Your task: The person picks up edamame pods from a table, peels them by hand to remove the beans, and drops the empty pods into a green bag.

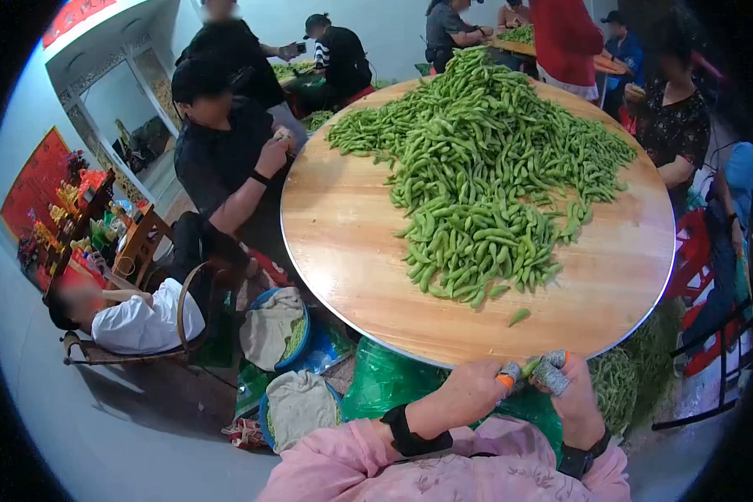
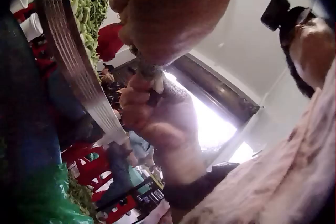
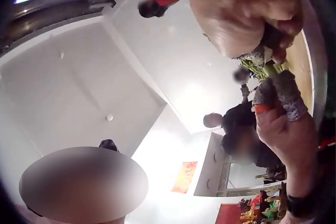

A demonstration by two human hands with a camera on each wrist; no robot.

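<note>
A big heap of green bean pods [image 1: 485, 167] covers the far half of a round wooden table [image 1: 351, 251]. Below the table's near edge, my two hands meet over my lap. My left hand [image 1: 504, 378] and my right hand [image 1: 554, 374] both wear grey woven finger covers with orange rims, and each pinches an end of a single green pod [image 1: 530, 366]. In the right wrist view the right hand [image 3: 247, 19] and the left hand [image 3: 286, 119] hold that pod [image 3: 266, 69] between them. In the left wrist view the left hand [image 2: 168, 19] is above the right hand [image 2: 152, 113]; the pod is mostly hidden there.
One loose pod [image 1: 519, 316] lies near the table's front edge. A green plastic bag [image 1: 385, 381] sits under the table, and cloth-covered basins [image 1: 278, 328] stand on the floor at left. Several other people sit around this table and the ones behind. Red chairs [image 1: 711, 251] stand at right.
</note>
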